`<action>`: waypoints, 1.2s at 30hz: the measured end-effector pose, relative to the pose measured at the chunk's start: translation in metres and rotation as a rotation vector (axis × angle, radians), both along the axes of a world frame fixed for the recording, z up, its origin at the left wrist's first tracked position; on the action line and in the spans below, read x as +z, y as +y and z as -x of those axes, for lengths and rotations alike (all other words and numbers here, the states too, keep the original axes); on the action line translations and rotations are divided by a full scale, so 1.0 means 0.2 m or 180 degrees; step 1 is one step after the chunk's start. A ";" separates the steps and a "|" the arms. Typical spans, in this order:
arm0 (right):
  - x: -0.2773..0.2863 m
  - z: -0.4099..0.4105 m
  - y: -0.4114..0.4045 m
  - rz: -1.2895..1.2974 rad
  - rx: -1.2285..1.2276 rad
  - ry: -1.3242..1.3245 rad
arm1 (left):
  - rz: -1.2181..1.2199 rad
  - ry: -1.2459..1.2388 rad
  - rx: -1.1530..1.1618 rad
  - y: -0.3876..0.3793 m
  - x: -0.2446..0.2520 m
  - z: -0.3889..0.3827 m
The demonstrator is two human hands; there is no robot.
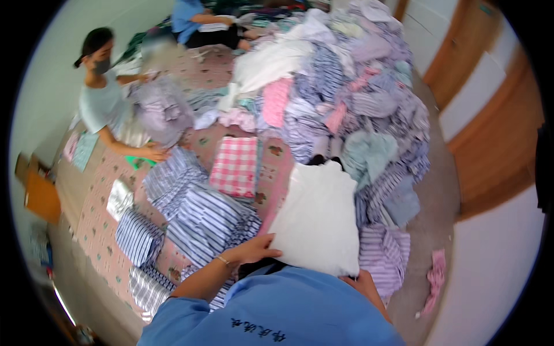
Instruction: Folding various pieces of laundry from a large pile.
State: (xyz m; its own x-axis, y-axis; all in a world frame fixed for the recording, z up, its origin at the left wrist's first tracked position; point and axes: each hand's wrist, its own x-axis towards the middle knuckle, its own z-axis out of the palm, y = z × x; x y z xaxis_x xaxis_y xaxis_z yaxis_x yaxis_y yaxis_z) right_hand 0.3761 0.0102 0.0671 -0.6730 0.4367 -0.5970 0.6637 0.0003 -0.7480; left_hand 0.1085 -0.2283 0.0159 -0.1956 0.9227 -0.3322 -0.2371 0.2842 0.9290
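Note:
A white cloth garment (319, 212) lies spread over my lap, its far end near my dark-socked feet. At its near left edge is my left hand (261, 248), with thumb and fingers apart around the border. My right hand (361, 280) is at the near right corner, partly hidden by my body and the cloth, so its grip is unclear. Left of the white cloth lies a pink-and-white checked folded cloth (234, 167). Blue-and-white striped fabric (203, 212) is laid out nearer my left arm.
A large heap of striped and plain garments (329, 82) rises ahead and right. One person (104, 99) at the left handles a greyish-purple garment (164, 108); another (190, 21) sits at the back. Folded striped cloths (137, 237) lie left. A pink cloth (434, 281) lies on the floor right.

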 end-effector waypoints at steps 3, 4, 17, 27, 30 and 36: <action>0.03 0.01 0.03 -0.0006 0.0036 0.0600 | -0.0017 -0.0207 0.0579 0.01 0.06 -0.03; 0.04 0.01 0.03 -0.0006 -0.0043 0.0604 | -0.0039 -0.0175 0.0733 0.00 0.07 -0.05; -0.05 0.03 0.04 -0.0014 -0.0036 0.0891 | -0.0414 0.0654 0.1005 -0.01 0.03 -0.12; -0.02 -0.02 0.09 0.0020 -0.0172 0.0802 | -0.0290 0.0560 0.0745 -0.06 0.18 -0.13; 0.00 -0.01 0.07 -0.0213 0.0251 0.0223 | -0.0226 0.0872 0.0625 -0.08 0.16 -0.15; -0.01 0.03 0.08 -0.0535 0.0679 0.0407 | 0.0284 0.2310 -0.0269 -0.08 0.19 -0.01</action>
State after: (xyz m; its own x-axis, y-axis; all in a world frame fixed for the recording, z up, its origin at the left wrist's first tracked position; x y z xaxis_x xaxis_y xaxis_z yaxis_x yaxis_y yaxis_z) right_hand 0.3696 0.0269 0.0658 -0.8253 0.3628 -0.4327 0.5357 0.2607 -0.8031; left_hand 0.1101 -0.2433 0.0538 -0.3242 0.9199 -0.2208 0.4548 0.3562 0.8163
